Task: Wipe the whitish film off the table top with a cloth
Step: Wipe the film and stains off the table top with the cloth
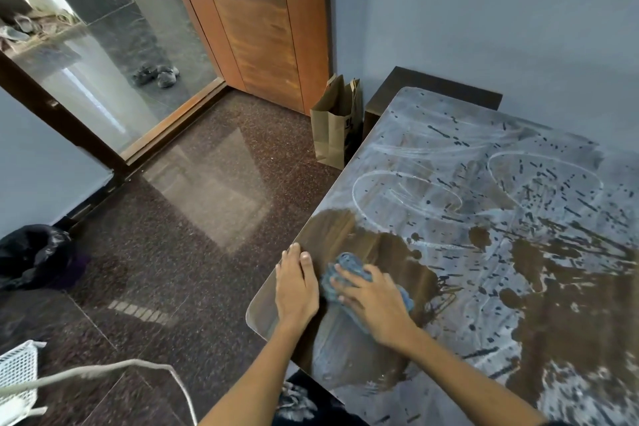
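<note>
1. A dark brown wooden table top (345,232) with rounded corners filled the right half of the head view, its long left edge running from the near corner up toward the blue-grey wall (484,10).
2. A whitish film (432,162), streaked with curved swirl marks and speckled with dark spots, covered most of the surface; bare brown wood showed only in a patch by the left edge and in ragged blotches farther right.
3. The right hand (373,301) lay flat, fingers spread, pressing down on a crumpled blue cloth (345,266) inside the cleared patch, close to the left edge.
4. The cloth was pinned under the palm rather than pinched between fingers.
5. The left hand (295,282) rested palm down on the table's left edge, just beside the cloth, fingers together and straight, holding nothing.
6. Past that edge lay open speckled dark floor (173,252), free of objects up to the doorway.
7. A brown paper bag (332,128) stood on the floor against the wall, near the table's far left corner, next to a dark low cabinet (432,83).
8. A black plastic bag (31,252) sat by the left wall, and a white mesh basket (17,373) showed at the lower left, both well apart from the table.
</note>
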`<state>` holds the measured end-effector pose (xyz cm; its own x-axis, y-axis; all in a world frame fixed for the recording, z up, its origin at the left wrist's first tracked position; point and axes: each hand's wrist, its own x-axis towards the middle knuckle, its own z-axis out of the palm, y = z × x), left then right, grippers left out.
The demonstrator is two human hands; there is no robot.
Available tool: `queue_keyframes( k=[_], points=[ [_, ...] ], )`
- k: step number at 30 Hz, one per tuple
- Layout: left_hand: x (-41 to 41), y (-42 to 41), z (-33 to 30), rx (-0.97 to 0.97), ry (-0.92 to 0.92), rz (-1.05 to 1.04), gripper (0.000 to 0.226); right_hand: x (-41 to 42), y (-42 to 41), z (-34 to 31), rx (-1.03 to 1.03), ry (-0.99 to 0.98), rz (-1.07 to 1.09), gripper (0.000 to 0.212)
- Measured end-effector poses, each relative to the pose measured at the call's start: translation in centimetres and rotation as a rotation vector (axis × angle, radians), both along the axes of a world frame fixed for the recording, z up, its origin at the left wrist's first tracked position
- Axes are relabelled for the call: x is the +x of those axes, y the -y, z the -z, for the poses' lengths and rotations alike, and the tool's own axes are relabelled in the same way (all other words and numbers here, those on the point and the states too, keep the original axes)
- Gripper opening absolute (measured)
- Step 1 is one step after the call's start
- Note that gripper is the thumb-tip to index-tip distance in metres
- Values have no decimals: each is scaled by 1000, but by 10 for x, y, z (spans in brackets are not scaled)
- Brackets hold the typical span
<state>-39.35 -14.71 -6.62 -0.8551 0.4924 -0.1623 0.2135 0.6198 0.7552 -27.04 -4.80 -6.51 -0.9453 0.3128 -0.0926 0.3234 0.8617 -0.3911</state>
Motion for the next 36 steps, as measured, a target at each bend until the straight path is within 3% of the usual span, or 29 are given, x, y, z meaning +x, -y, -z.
queue_keyframes(
  k=[2,8,11,15,18,20,23,25,28,30,33,36],
  points=[
    [-6,-9,1,-1,11,28,53,-12,-28,2,2,46,137,52],
    [-28,-29,-6,46,126,69,54,-103,-95,0,47,63,482,39],
    [-46,-42,-15,106,261,-49,52,-134,-72,-4,77,28,338,36],
    [-75,-56,-15,166,509,-276,64,-99,-28,4,105,-22,86,33],
    [-82,-60,-13,173,517,-261,65,-65,-42,17,106,-17,60,39],
    [-82,-63,-11,156,490,-222,64,-58,-68,16,103,-9,194,49],
    [-85,-69,-8,122,497,-136,63,-78,-111,10,50,30,529,41],
    [-88,-73,-6,116,515,-94,64,-104,-125,5,67,54,640,41],
    [-93,-82,-1,138,579,-98,66,-139,-109,1,85,58,588,41],
    [-99,-87,1,146,621,-143,68,-142,-76,1,127,46,430,41],
    [-105,-92,3,190,705,-200,68,-107,-30,2,112,49,272,41],
    [-107,-94,1,227,736,-157,70,-78,-37,3,114,106,299,43]
  ],
)
